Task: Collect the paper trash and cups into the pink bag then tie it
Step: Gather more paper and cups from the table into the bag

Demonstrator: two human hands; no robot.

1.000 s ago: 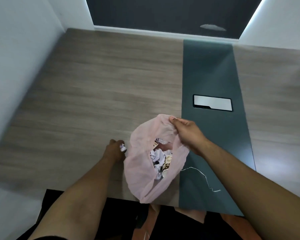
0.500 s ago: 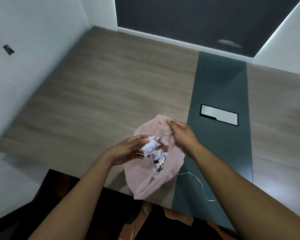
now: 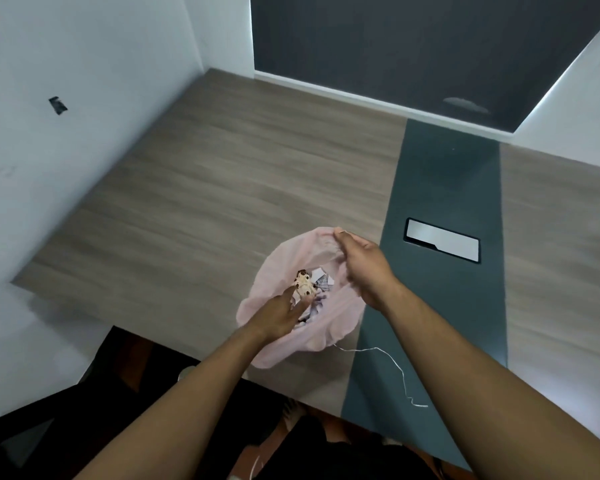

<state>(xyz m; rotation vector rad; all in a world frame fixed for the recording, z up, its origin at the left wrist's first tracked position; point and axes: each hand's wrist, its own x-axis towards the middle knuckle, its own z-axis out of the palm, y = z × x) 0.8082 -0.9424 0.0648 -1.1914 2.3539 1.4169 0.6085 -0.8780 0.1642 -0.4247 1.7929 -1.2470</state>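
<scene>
Pink plastic is gathered at the far rim under the right hand (image 3: 364, 268), whose thumb and fingers pinch that rim and lift it. The left hand (image 3: 281, 313) reaches into the mouth from the near side, its fingers stretched toward a spotted beige wad (image 3: 305, 284). Motion blur hides whether they pinch the wad or only touch it. The two hands are apart, one at each end of the opening.

The bag (image 3: 271, 271) lies on the table (image 3: 222, 202) close to its near edge. Its long axis runs near to far and leans a little right. The closed bottom points toward the person, and the mouth points away and upward.

There is one bag. Inside, besides the wad, several white and grey scraps of paper (image 3: 321, 280) show, too jumbled to count. The left hand covers part of them, and whether a cup is among them cannot be told.

One thin white string (image 3: 394, 362) trails from the bag's near right side across the table, ending in a kink. One dark green strip (image 3: 444, 188) crosses the wood from near to far, and one silver plate (image 3: 442, 240) is set into it, well right of the bag. One dark mark (image 3: 58, 105) sits on the white wall (image 3: 84, 46) at left. Both forearms are cut off by the bottom edge.
</scene>
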